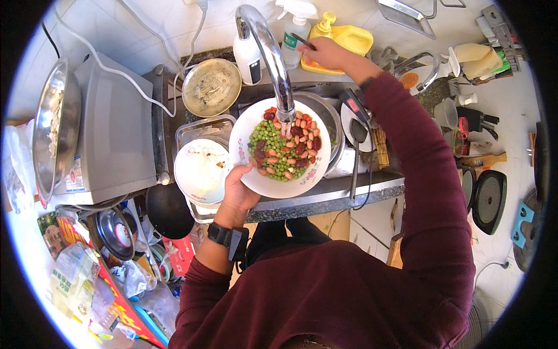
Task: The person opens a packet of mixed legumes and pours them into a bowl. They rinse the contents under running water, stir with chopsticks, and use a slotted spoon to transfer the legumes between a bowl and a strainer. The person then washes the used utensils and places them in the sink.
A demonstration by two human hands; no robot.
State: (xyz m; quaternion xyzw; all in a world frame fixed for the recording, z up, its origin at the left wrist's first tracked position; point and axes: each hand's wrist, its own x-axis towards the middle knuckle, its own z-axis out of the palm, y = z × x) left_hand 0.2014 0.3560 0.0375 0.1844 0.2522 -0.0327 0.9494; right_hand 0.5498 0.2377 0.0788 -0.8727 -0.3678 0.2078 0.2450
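My left hand (241,188) grips the near-left rim of a white floral bowl (279,190) over the sink. In the bowl lie green peas or beans (272,141), peanuts and dark red dates, with small red pieces among them. Water runs into it from the chrome faucet (283,83) just above. My right hand (324,53) is raised beyond the sink, closed around a thin dark handle (304,42), possibly the faucet's lever, in front of a clear spray bottle (296,30) and a yellow jug (353,39). A metal basin (333,115) sits partly hidden beneath the bowl.
Left of the bowl, a white dish (201,174) rests on a tray, with a round metal plate (212,87) behind. A dark ladle (358,135) and a bamboo brush (380,146) lie at the sink's right. A grey appliance (115,135) and a steel bowl (67,131) stand left.
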